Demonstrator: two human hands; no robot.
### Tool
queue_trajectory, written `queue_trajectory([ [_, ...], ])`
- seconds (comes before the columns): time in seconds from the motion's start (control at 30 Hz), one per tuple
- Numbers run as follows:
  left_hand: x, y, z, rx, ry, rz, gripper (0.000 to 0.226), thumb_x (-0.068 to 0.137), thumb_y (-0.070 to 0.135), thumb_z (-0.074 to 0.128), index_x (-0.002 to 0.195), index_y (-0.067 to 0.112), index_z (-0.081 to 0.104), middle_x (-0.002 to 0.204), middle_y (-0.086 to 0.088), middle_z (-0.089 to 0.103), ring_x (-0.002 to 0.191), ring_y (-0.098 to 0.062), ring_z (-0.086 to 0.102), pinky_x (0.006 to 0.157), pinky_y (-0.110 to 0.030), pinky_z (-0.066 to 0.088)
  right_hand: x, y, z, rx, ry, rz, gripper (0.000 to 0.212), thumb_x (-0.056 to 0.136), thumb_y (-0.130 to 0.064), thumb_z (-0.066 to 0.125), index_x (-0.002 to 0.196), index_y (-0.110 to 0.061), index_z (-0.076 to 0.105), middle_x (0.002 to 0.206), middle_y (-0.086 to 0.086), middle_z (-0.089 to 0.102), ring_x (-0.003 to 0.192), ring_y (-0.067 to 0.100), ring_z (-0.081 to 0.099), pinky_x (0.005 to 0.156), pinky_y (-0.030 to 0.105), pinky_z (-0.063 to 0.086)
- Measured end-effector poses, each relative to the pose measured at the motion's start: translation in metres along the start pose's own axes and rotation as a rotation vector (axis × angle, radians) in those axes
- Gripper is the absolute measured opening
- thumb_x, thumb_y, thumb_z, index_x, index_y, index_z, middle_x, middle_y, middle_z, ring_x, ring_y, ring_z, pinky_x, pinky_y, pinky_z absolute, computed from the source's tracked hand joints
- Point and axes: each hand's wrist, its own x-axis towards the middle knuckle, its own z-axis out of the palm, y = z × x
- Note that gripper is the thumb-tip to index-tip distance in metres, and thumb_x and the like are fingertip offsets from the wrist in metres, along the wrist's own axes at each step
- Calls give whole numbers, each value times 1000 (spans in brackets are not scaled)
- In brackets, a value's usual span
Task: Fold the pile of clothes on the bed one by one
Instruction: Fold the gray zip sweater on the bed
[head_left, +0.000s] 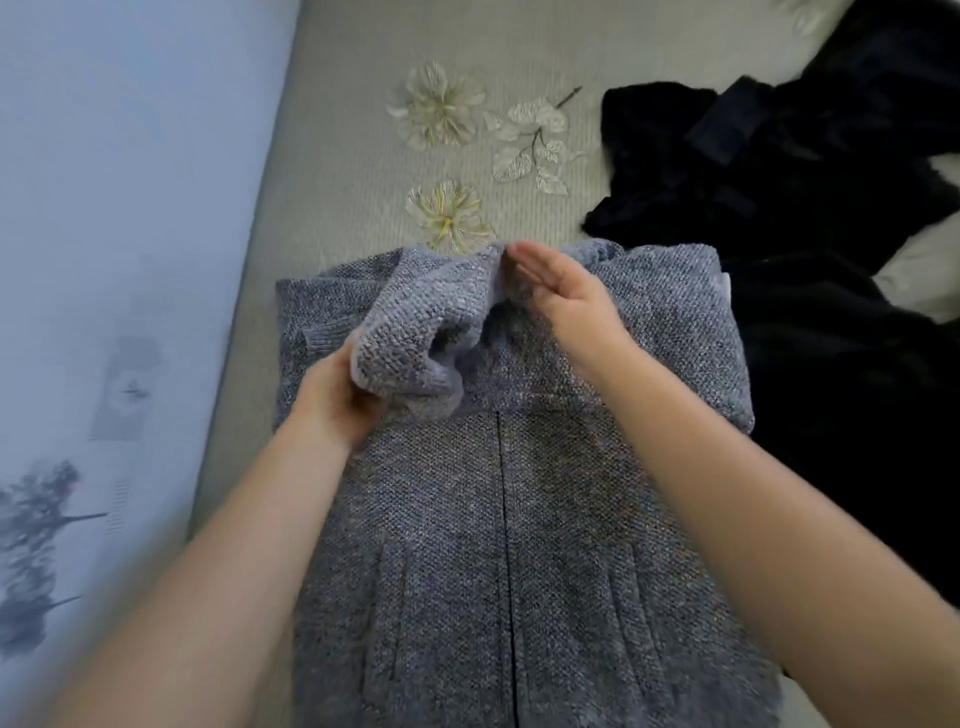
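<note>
two hands work one grey cardigan (519, 545) lying lengthwise on the bed (337, 171), zip running away from the person: left hand (332, 400) clenched on the bunched sleeve (410, 332) over the chest, right hand (566, 296) flat, released, beside it, nearer the collar.

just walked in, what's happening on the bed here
A person is folding a grey knit cardigan spread flat on the bed. The left hand grips a bunched part of the knit near the top, lifting it over the body of the garment, while the right hand is held open and flat just above it. A heap of black clothes lies unfolded at the right.
</note>
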Motion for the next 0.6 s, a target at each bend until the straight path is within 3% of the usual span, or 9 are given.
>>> queue_trajectory([
  [0.1, 6, 20, 2, 94, 37, -132, 40, 100, 22, 26, 133, 7, 43, 131, -13, 50, 127, -26, 40, 100, -37, 34, 19, 4, 14, -233, 114, 110, 40, 91, -1, 49, 130, -6, 46, 127, 8, 55, 118, 20, 50, 98, 26, 40],
  [0.17, 7, 23, 6, 165, 59, -183, 36, 99, 20, 30, 118, 2, 53, 131, -16, 51, 126, -30, 41, 106, -39, 30, 25, 11, 28, -352, 214, 253, 42, 90, -23, 57, 125, -2, 48, 121, 14, 57, 110, 29, 53, 97, 38, 44],
  [0.23, 7, 23, 11, 229, 48, -191, 34, 99, 19, 30, 94, 0, 57, 110, -18, 65, 111, -35, 50, 106, -40, 29, 28, 14, 44, -271, 205, 448, 54, 89, -39, 56, 122, 4, 47, 111, 15, 56, 98, 31, 55, 93, 44, 47],
  [0.3, 8, 22, 11, 307, 50, -152, 38, 99, 19, 25, 93, 0, 57, 85, -16, 69, 94, -34, 52, 100, -42, 31, 27, 15, 58, -210, 114, 567, 58, 89, -46, 51, 117, 5, 47, 99, 11, 52, 85, 27, 52, 84, 40, 51],
  [0.37, 10, 20, 8, 347, 83, -113, 36, 98, 16, 26, 105, -3, 56, 98, -13, 61, 99, -30, 51, 92, -41, 37, 23, 16, 66, -86, 86, 603, 45, 90, -44, 51, 104, -1, 52, 90, 8, 54, 71, 22, 55, 62, 28, 46],
  [0.47, 15, 14, 1, 520, 140, -16, 20, 93, 10, 40, 88, 1, 56, 95, -17, 58, 87, -29, 56, 79, -40, 46, 16, 17, 64, 196, 137, 650, 24, 93, -27, 51, 78, -9, 52, 67, 3, 54, 36, 10, 51, 37, 14, 37],
  [0.53, 17, 10, -3, 680, 168, 71, 15, 92, 13, 49, 82, 3, 53, 92, -19, 58, 87, -28, 57, 80, -42, 46, 12, 17, 59, 332, 161, 668, 29, 95, -34, 46, 77, -12, 51, 64, 1, 55, 44, 12, 54, 52, 18, 48],
  [0.6, 15, 5, -5, 791, 156, 145, 18, 91, 22, 53, 83, 6, 51, 91, -20, 58, 88, -28, 57, 79, -42, 45, 9, 20, 58, 353, 132, 691, 36, 93, -46, 42, 79, -13, 50, 67, 1, 55, 56, 16, 54, 74, 31, 47],
])
